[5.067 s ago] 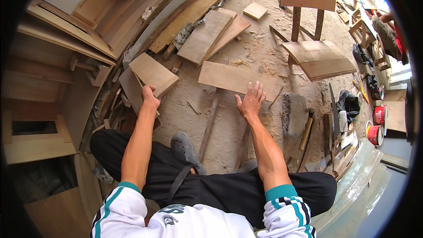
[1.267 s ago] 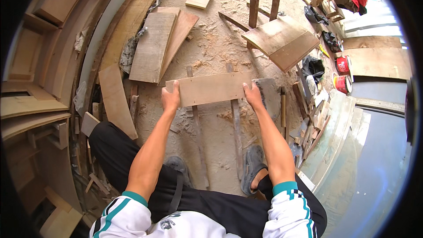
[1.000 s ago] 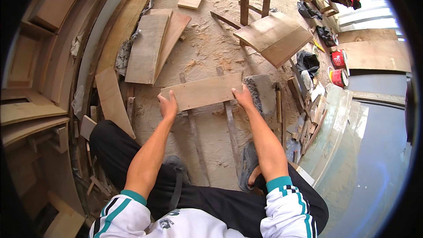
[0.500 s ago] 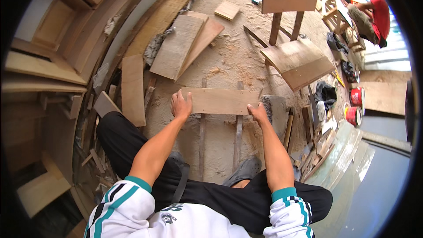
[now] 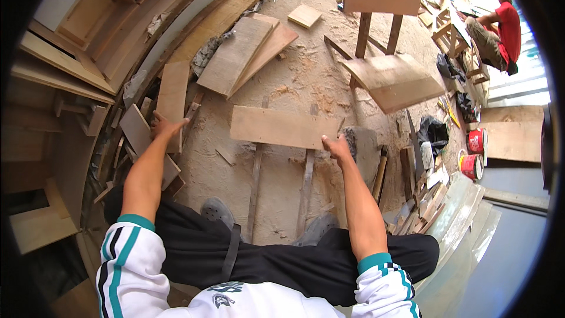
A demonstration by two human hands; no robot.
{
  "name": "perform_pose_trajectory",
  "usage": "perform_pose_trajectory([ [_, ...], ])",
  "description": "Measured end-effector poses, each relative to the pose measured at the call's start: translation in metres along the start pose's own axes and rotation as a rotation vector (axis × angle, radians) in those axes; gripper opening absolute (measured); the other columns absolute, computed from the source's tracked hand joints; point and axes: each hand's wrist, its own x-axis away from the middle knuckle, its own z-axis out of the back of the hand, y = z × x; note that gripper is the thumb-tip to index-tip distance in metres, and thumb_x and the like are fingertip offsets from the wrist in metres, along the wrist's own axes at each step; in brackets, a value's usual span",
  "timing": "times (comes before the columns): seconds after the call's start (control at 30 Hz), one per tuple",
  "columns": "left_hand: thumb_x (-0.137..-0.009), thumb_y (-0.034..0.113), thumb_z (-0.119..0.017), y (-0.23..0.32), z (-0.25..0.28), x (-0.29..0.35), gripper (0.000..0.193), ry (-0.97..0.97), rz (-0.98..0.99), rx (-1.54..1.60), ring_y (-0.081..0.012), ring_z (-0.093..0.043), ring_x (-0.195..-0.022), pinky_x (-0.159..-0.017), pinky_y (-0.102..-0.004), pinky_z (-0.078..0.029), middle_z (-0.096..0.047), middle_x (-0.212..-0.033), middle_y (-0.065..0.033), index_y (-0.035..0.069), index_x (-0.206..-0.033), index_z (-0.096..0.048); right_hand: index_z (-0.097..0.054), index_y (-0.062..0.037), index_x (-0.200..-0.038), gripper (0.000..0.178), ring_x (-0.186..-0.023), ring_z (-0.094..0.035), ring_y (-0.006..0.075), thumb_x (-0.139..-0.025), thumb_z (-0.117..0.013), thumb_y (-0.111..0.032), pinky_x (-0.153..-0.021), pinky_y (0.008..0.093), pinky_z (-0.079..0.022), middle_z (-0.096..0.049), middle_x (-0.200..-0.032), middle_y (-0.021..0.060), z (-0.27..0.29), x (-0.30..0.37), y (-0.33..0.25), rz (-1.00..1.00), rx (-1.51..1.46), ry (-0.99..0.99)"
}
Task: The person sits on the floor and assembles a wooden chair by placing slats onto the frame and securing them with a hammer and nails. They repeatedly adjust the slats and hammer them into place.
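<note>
A rectangular wooden board (image 5: pixel 282 126) lies in front of me across two narrow wooden strips (image 5: pixel 254 182) that run toward my feet. My right hand (image 5: pixel 336 146) grips its near right corner, thumb on the top face and fingers at the edge. My left hand (image 5: pixel 167 128) is off that board, out to the left. It spans a second board (image 5: pixel 173 88) leaning there, fingers at its left edge and thumb at its right; part of this grip is hidden. A smaller offcut (image 5: pixel 136 129) leans beside that hand.
Two wide planks (image 5: pixel 238 53) lie overlapped beyond my left hand. A wooden chair (image 5: pixel 394 79) stands far right of centre. A dark grey block (image 5: pixel 364 147) sits beside my right hand. Paint cans (image 5: pixel 471 166) and wood scraps are at the right. A person in red (image 5: pixel 507 29) sits farther off.
My left hand has let go of the board's left end and moved left onto the leaning board. My right hand has stayed at the right end of the first board.
</note>
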Motion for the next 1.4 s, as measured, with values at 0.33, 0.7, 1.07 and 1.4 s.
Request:
perform_pose_trajectory([
  [0.33, -0.069, 0.075, -0.063, -0.048, 0.034, 0.012, 0.113, -0.626, -0.297, 1.012, -0.0362, -0.060, -0.110, -0.092, -0.0469, -0.050, -0.055, -0.127, -0.0251, -0.002, -0.145, -0.033, -0.044, -0.0061, -0.137, 0.069, -0.127, -0.049, 0.0372, -0.083, -0.072, -0.040, -0.102, 0.0468, -0.041, -0.055, -0.131, 0.0213, -0.034, 0.047, -0.031, -0.074, 0.224, 0.458],
  [0.7, -0.063, 0.060, -0.076, -0.008, -0.017, 0.163, 0.112, -0.175, -1.158, 0.534, -0.0327, -0.051, -0.120, -0.105, -0.0432, -0.040, -0.051, -0.125, -0.0243, 0.007, -0.151, -0.031, -0.058, -0.0017, -0.118, 0.073, -0.091, -0.066, 0.0274, -0.088, -0.052, -0.068, -0.079, 0.0383, -0.053, -0.068, -0.098, 0.0149, -0.030, 0.032, -0.053, 0.061, -0.755, -0.008],
  [1.07, -0.060, 0.057, -0.081, 0.039, -0.077, 0.230, 0.111, 0.118, -1.566, -0.215, -0.0343, -0.029, -0.138, -0.116, -0.0467, -0.020, -0.033, -0.147, -0.0170, 0.017, -0.151, -0.032, -0.064, -0.0015, -0.111, 0.043, -0.087, -0.066, 0.0207, -0.090, -0.070, -0.039, -0.070, 0.0357, -0.057, -0.067, -0.098, 0.0107, 0.042, 0.073, 0.025, -0.145, -0.415, -0.386],
  [1.4, -0.093, 0.040, -0.059, 0.027, -0.124, 0.154, 0.067, -0.269, -0.224, 0.984, -0.0287, -0.054, -0.124, -0.104, -0.0382, -0.041, -0.057, -0.135, -0.0172, -0.002, -0.142, -0.043, -0.065, 0.0040, -0.117, 0.041, -0.086, -0.064, 0.0186, -0.087, -0.071, -0.024, -0.070, 0.0327, -0.053, -0.069, -0.104, 0.0109, 0.016, 0.077, 0.064, -0.051, -0.451, -0.046],
])
